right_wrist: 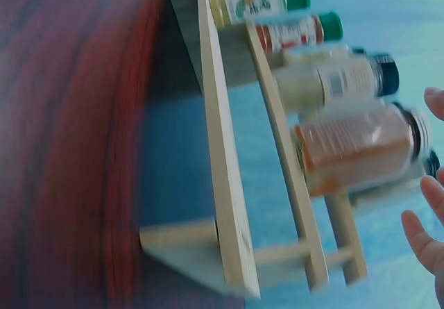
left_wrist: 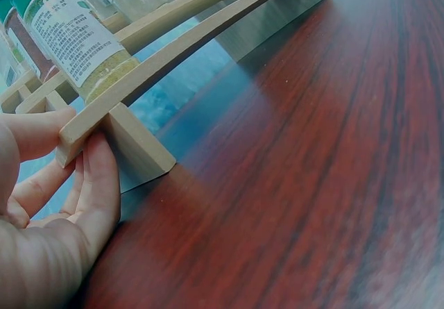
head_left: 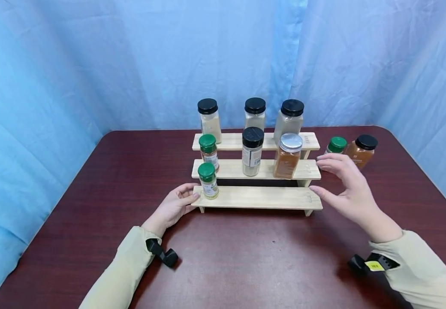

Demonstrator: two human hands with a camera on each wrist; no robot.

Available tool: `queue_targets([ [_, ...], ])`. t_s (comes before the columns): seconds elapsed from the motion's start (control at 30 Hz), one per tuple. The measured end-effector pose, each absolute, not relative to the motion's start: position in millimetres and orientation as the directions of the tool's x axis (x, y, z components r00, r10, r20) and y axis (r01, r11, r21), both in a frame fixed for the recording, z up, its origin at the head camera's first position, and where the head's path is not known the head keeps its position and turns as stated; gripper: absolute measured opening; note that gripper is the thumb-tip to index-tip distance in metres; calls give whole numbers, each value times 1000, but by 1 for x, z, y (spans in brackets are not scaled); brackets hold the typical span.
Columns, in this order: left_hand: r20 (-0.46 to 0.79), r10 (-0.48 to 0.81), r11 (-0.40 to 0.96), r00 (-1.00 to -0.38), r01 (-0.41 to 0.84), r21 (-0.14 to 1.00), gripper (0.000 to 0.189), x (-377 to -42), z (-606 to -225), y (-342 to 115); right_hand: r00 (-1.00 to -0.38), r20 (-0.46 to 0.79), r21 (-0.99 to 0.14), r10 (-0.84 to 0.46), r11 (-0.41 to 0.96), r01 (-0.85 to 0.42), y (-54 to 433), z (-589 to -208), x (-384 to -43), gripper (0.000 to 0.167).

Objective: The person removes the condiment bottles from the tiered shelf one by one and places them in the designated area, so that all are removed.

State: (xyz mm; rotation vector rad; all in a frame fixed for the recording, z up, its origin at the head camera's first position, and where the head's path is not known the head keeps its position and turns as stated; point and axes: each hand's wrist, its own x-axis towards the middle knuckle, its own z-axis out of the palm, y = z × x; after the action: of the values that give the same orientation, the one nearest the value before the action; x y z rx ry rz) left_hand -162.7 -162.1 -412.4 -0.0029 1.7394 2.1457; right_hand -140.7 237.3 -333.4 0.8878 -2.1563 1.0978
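A three-step wooden spice rack [head_left: 261, 198] stands on the table. My left hand [head_left: 174, 204] pinches the left end of its lowest step, thumb on top and fingers beneath, as the left wrist view shows. Beside that thumb, a green-capped spice jar [head_left: 209, 185] stands on this step. My right hand [head_left: 348, 191] is open by the rack's right end, thumb and fingers spread with nothing between them. On the middle step are another green-capped jar [head_left: 209, 155], a black-capped shaker [head_left: 251, 158] and a silver-lidded jar of orange-brown powder [head_left: 287, 162].
On the top step stand three black-lidded jars, at left [head_left: 210, 122], middle [head_left: 254, 115] and right [head_left: 288, 124]. Behind my right hand, a green-capped jar [head_left: 336, 145] and a black-lidded jar of brown powder [head_left: 360, 152] stand on the table [head_left: 246, 257]. Blue curtains [head_left: 169, 64] surround it.
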Motion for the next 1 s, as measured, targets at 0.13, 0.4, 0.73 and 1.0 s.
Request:
queue_targets([
  [0.13,-236,286,-166,-929,-290,943,32,-163,-411,-162,-577,740,-437,-345,405,-803,220,-334,-139,66],
  [0.4,-236,287,-145,-928,-286,947,38,-162,-411,-161,-571,695,-453,-437,350,-820,186,-331,-137,57],
  [0.73,-228,278,-173,-933,-282,944,31,-163,-416,-165,-555,636,-480,-536,288,-829,149,-340,-144,47],
  [1.0,-232,290,-177,-928,-291,940,31,-163,-415,-163,-577,604,-503,-550,298,-811,125,-341,-146,54],
])
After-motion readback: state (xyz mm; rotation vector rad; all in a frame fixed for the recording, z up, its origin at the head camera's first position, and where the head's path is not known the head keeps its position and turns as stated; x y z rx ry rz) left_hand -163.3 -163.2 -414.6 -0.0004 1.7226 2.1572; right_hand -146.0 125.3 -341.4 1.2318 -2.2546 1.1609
